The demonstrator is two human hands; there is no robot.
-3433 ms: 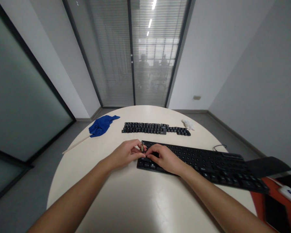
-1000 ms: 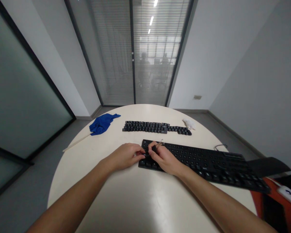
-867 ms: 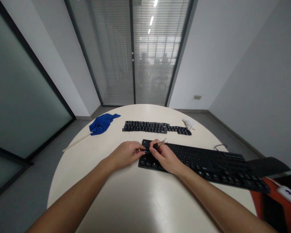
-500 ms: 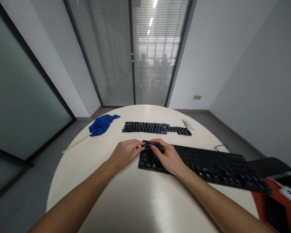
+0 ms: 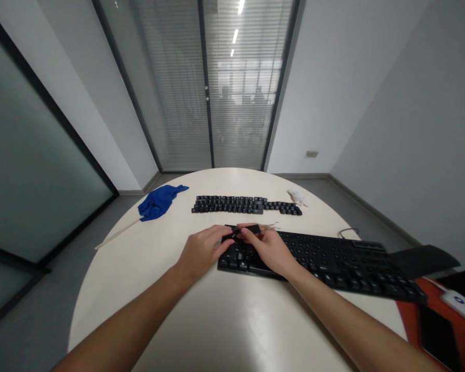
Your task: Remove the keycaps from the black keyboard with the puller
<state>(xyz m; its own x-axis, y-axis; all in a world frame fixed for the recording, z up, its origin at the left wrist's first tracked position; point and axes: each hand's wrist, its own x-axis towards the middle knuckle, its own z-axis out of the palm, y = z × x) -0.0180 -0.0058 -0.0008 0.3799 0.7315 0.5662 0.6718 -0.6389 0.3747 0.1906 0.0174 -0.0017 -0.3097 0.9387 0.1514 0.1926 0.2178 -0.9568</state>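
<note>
My left hand is closed in a pinch at the upper left corner of a black keyboard. Between its fingertips is a small black piece that looks like a keycap, partly hidden. Right beside it, my right hand is closed on a small black-handled tool with thin wires sticking out to the right, seemingly a wire keycap puller. The fingertips of both hands nearly meet. Much of the keyboard's upper area shows no keycaps; some keys remain along its near edge.
Loose keycaps lie in rows beyond the keyboard. A blue cloth on a pale stick lies left, crumpled white tissue at the back right. A phone and a white device rest on a red surface beside the round table.
The black handle in my right hand has turned, and its wires now point right, away from the left fingers. My left fingertips have shifted on the small piece. The view moved slightly.
</note>
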